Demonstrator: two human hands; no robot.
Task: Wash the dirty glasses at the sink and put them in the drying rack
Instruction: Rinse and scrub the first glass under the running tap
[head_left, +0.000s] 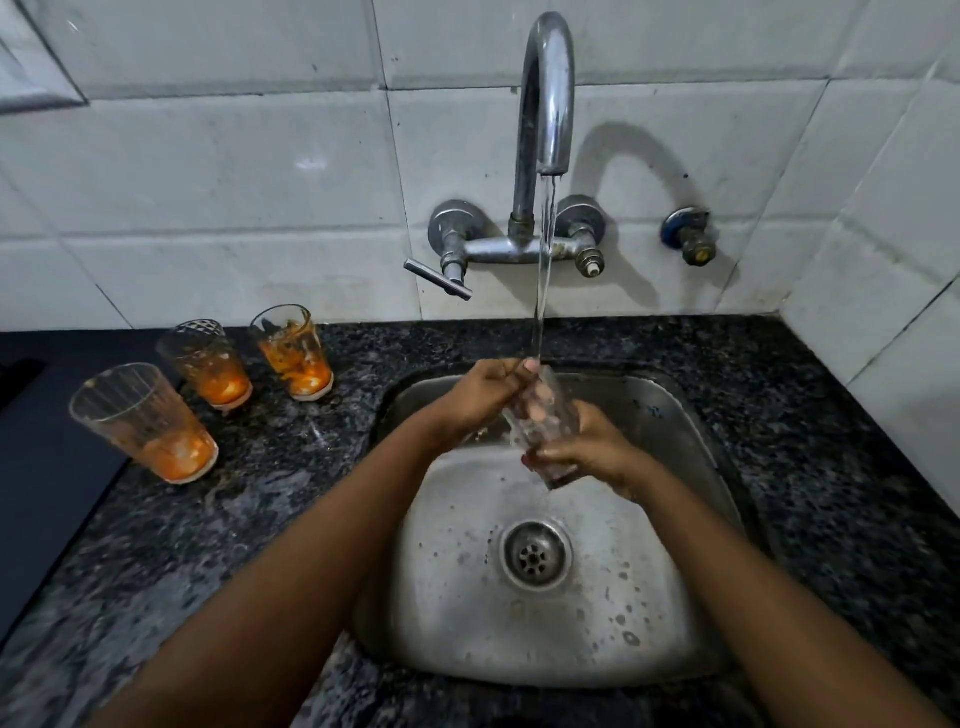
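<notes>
A clear glass (543, 415) is held tilted over the steel sink (691, 415), its rim under the running stream from the tap (548, 93). My right hand (597, 447) grips the glass around its base. My left hand (488, 395) is at the rim, with fingers reaching inside the glass. Three dirty glasses with orange residue stand on the counter to the left: one nearest (143, 421), one in the middle (205, 364), one closest to the sink (293, 351). No drying rack is in view.
Dark speckled granite counter (831, 441) surrounds the sink. The wall-mounted tap has a lever handle (439, 278) on the left and a separate valve (688, 236) at the right. A dark flat surface (47, 467) lies at the far left. The drain (535, 556) sits mid-basin.
</notes>
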